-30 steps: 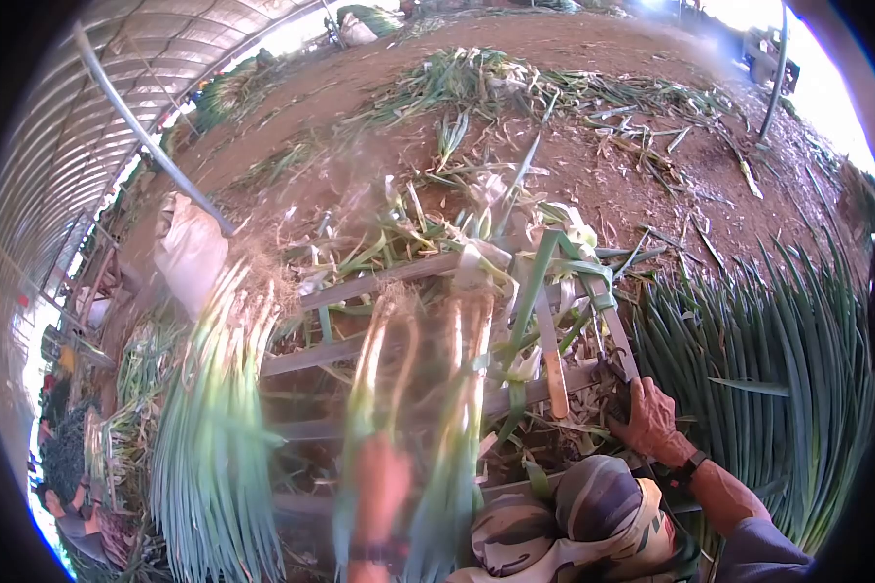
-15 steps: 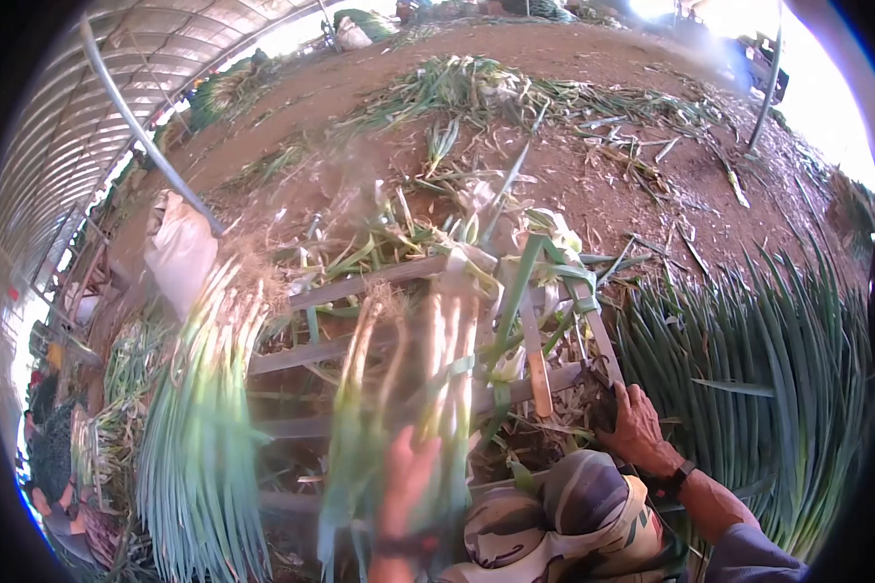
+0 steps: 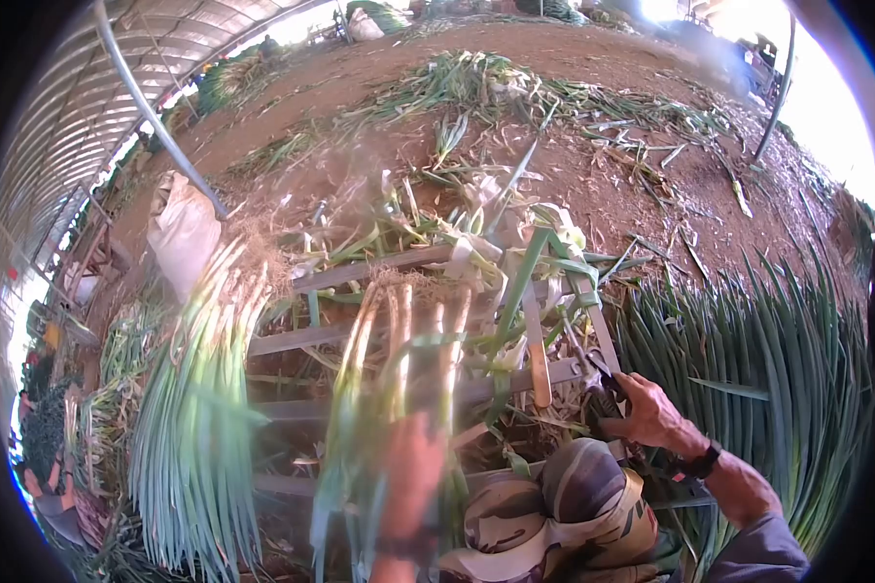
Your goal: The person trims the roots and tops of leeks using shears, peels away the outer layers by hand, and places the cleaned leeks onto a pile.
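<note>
- Left hand (image 3: 410, 476): blurred, clenched around a bunch of green onions (image 3: 399, 389), its long axis running near to far over the wooden rack (image 3: 360, 335).
- Right hand (image 3: 651, 413): gripping a dark tool (image 3: 601, 371) at the rack's right edge, well apart from the bunch.

Farm greenhouse: arched roof (image 3: 87, 107), scallion piles (image 3: 749, 369)

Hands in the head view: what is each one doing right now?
Left hand: closed on a bunch of green onions, blurred.
Right hand: closed on a dark tool; which tool cannot be told.
</note>
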Available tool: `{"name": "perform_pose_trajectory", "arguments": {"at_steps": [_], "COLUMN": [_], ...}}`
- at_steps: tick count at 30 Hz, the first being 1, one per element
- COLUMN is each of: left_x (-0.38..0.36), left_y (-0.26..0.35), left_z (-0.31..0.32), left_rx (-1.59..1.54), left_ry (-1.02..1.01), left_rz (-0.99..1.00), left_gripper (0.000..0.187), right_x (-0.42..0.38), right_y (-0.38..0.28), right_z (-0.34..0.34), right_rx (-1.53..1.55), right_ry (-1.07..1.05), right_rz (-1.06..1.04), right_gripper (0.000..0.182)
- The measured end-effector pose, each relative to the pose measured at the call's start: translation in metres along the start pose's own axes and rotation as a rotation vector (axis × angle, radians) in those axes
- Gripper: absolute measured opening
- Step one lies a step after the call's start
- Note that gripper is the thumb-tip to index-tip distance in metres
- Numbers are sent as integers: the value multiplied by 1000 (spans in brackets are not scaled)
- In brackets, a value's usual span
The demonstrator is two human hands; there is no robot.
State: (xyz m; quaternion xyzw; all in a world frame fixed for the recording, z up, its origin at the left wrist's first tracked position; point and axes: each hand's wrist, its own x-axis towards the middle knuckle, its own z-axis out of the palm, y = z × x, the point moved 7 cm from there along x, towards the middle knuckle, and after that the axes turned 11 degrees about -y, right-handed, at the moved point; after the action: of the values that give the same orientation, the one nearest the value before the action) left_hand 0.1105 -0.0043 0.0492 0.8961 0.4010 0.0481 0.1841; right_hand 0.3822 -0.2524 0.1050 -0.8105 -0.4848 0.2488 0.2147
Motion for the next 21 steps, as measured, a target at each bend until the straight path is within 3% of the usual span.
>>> {"name": "perform_pose_trajectory", "arguments": {"at_steps": [2,3,4,5,8,11,14,21], "left_x": [-7,-8,-9,-8,-6,5,11,20], "left_y": [5,5,4,2,-7,-32,-47,-35], "left_z": [20,25,29,34,40,60,72,52], "left_rx": [-27,-12,3,18,-66,-389,-787,-604], "left_ry": [-162,-160,-158,-153,83,-14,-102,-8], "left_rz": [-4,-36,-68,-100,-33,-45,-98,-39], "left_gripper": [43,42,42,42,40,36,32,24], "right_x": [8,10,10,11,16,20,24,36], "right_y": [-19,-28,-41,-47,-66,-93,-113,-151], "right_z": [-10,-13,-17,-17,-19,-19,-13,3], "right_rx": [110,165,140,168,172,164,26,-100], "right_ry": [-149,-222,-260,-331,-514,-657,-628,-830], "right_rz": [-60,-89,-141,-116,-88,-27,-262,-270], "right_gripper": [71,69,49,50,51,57,56,50]}}
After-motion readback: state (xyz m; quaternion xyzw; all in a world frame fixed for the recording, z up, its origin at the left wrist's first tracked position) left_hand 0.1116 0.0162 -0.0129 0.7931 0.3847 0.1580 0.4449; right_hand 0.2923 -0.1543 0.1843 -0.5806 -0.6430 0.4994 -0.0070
